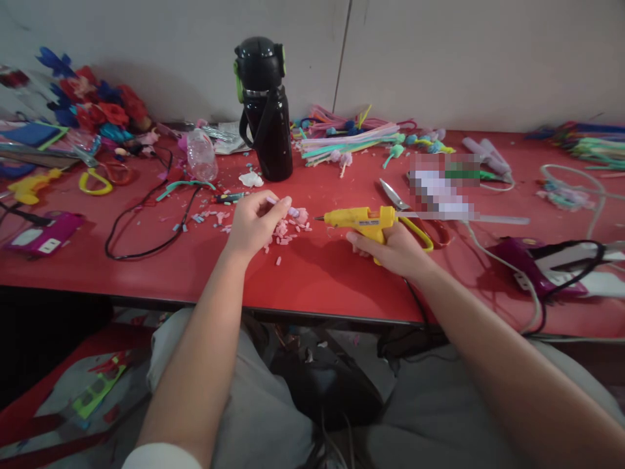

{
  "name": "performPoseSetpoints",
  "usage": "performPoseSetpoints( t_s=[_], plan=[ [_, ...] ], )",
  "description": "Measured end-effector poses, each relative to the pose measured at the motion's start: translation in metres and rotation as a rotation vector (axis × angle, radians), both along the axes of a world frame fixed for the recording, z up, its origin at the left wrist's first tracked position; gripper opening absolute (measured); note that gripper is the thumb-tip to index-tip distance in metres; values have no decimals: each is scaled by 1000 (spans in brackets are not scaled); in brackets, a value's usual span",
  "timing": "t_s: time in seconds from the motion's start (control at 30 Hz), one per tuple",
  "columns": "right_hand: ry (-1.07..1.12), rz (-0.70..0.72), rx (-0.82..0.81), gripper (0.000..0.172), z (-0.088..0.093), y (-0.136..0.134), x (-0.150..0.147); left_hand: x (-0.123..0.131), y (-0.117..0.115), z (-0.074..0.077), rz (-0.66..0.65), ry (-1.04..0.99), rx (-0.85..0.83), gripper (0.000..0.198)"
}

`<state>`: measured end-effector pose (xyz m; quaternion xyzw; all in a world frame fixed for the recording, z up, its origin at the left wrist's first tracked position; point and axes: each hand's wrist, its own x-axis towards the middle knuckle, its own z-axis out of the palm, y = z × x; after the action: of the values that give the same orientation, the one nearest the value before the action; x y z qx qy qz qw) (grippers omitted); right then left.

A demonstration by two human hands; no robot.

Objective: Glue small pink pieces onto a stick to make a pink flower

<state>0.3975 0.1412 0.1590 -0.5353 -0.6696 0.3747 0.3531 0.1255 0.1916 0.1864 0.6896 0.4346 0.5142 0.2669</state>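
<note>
Between the thumb and fingers of my left hand (256, 221) is a purple pipe cleaner piece (293, 212) with a fuzzy pink end. Small pink cut bits (280, 236) lie on the red table (293, 286) just under it. My right hand (393, 247) is wrapped round the handle of a yellow glue gun (364, 218), its nozzle pointing left at the pink end, a short gap apart. A clear glue stick (502, 219) sticks out of the gun's back. Scissors with yellow and red handles (417, 233) lie behind my right hand, partly hidden.
A black water bottle (268, 130) stands at the back, beside bundled pipe cleaners (349, 140). A small clear bottle (201, 155) and a looped black cable (112, 228) are on the left. Purple power strips (46, 234) with cords lie at both sides.
</note>
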Motion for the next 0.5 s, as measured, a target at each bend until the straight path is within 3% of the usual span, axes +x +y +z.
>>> performPoseSetpoints(
  t_s=[0.13, 0.27, 0.4, 0.5],
  plan=[
    [-181, -172, 135, 44, 4, 3, 5, -4, 0, 3, 23, 14, 35, 37],
    [-369, -333, 211, 43, -5, 13, 13, -7, 1, 3, 45, 15, 41, 35],
    [-478, -357, 226, 45, -7, 18, 17, -10, 2, 2, 91, 2, 38, 34],
    [-526, -319, 221, 52, 5, 13, 26, -13, 3, 3, 120, -9, 37, 36]
  ],
)
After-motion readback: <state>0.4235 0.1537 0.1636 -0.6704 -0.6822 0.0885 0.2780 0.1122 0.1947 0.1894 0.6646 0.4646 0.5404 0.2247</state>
